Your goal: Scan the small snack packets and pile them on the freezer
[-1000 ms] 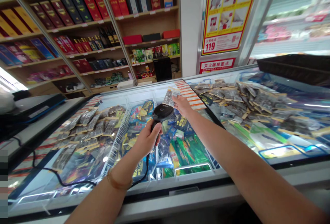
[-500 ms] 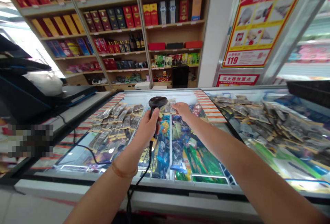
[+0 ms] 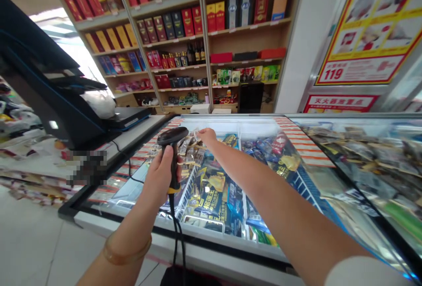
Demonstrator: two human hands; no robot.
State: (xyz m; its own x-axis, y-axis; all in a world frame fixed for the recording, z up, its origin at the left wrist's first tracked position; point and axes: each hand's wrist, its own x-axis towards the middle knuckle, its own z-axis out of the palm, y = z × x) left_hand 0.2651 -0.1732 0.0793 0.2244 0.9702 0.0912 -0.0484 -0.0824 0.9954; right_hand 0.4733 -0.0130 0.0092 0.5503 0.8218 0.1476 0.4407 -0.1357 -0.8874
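Note:
My left hand (image 3: 162,169) is wrapped round the handle of a black barcode scanner (image 3: 173,135), its head upright and its cable hanging down. Just to the right of the scanner head, my right hand (image 3: 207,136) is closed in a pinch on a small clear packet (image 3: 197,134), whose contents I cannot make out. Both hands are above the glass top of a chest freezer. Below them lie small dark packets (image 3: 190,154) with tan edges, and yellow-and-black bags (image 3: 211,193) behind white wire dividers.
A black checkout scale or terminal (image 3: 75,101) stands on the counter at left, with a white plastic bag (image 3: 99,103) beside it. Another freezer with packets (image 3: 369,154) adjoins at right. Shelves of boxed bottles (image 3: 171,27) line the back wall, near a red-and-yellow poster (image 3: 372,35).
The view has turned left, bringing more of the counter and terminal in. My left hand still grips the scanner, and my right hand still pinches the small packet near its head.

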